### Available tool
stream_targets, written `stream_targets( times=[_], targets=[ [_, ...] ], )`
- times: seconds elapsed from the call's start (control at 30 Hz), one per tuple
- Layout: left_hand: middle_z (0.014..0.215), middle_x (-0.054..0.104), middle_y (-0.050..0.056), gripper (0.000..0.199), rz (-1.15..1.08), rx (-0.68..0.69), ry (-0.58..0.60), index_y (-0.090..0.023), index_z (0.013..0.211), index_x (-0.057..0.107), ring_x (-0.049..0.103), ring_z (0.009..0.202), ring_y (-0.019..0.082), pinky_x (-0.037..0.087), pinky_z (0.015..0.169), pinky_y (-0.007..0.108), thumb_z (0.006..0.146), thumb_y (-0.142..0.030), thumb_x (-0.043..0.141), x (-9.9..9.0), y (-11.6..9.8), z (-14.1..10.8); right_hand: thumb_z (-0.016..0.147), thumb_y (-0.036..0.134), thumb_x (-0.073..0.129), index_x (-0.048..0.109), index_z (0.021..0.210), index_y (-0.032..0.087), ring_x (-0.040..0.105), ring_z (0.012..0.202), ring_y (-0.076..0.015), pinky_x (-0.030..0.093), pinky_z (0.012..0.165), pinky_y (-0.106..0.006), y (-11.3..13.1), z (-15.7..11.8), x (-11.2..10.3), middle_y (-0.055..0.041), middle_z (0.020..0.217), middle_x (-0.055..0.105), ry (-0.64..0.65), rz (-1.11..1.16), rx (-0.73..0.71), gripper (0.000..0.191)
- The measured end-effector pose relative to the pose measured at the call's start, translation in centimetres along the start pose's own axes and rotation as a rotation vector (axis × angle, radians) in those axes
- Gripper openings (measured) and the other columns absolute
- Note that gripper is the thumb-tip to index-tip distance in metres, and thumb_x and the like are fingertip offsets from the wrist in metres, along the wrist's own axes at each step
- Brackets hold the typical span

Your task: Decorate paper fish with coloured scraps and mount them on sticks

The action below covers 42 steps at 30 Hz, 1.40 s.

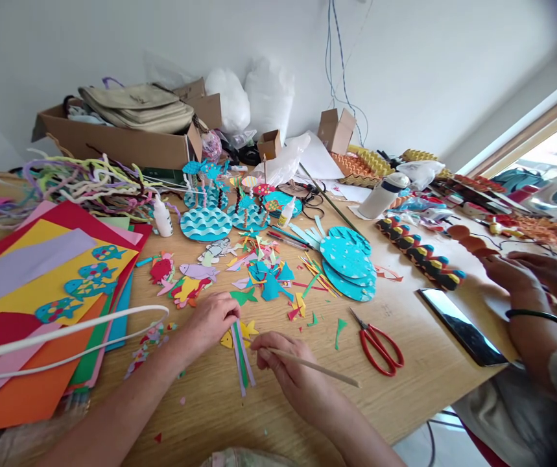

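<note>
My left hand (214, 322) is closed, with its fingertips pinching the upper ends of narrow purple and green paper strips (242, 362) that hang down over the table. A thin wooden stick (314, 369) is gripped in my right hand (285, 365), its long end pointing right. Between my hands lies a yellow paper fish (246, 331), partly covered by the strips. Just beyond are a green paper fish (244, 296) and other cut paper fish (192, 288). Red-handled scissors (380, 347) lie to the right of my right hand.
Coloured paper sheets (45, 279) are stacked at left. Blue discs (349, 266), paper scraps (271, 275) and a glue bottle (162, 217) sit farther back. A phone (460, 324) lies near the right edge, beside a co-worker's hands (516, 275). A white cable (113, 316) crosses at left.
</note>
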<state>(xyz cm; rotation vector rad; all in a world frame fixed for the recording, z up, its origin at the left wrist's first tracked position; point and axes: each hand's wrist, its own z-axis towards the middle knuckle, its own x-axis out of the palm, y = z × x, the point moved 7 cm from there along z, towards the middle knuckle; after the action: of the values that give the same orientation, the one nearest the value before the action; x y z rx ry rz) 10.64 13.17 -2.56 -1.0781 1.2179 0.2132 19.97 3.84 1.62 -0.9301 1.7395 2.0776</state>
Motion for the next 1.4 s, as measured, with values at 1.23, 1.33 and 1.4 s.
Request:
stream_targets(
  times=[1.23,1.33,1.4],
  targets=[
    [0.078,0.061,0.001,0.02,-0.02,0.023,-0.001,-0.019,0.071,0.062,0.055,0.077,0.015,0.04,0.07,0.024,0.074,-0.008,0.044,0.0,0.1,0.0,0.091,0.023,0.032,0.055,0.086,0.017,0.053,0.068,-0.0099,0.041,0.065,-0.019,0.2,-1.4,0.7,-0.0011,0.073,0.058,0.088,-0.015,0.002,0.025],
    [0.078,0.061,0.001,0.02,-0.02,0.022,-0.001,-0.02,0.071,0.061,0.055,0.077,0.015,0.04,0.071,0.025,0.074,-0.009,0.044,0.0,0.2,0.0,0.091,0.024,0.031,0.055,0.09,0.018,0.054,0.069,-0.0101,0.042,0.063,-0.019,0.4,-2.1,-1.1,-0.002,0.076,0.058,0.027,-0.025,0.008,0.024],
    [0.077,0.06,0.001,0.019,-0.021,0.027,-0.004,-0.02,0.071,0.06,0.055,0.077,0.015,0.04,0.071,0.025,0.074,-0.009,0.044,0.0,0.3,0.0,0.09,0.024,0.032,0.055,0.093,0.019,0.056,0.07,-0.0112,0.043,0.063,-0.02,-0.2,-2.5,-2.7,-0.0034,0.08,0.059,-0.051,-0.069,0.044,0.023]
  ],
)
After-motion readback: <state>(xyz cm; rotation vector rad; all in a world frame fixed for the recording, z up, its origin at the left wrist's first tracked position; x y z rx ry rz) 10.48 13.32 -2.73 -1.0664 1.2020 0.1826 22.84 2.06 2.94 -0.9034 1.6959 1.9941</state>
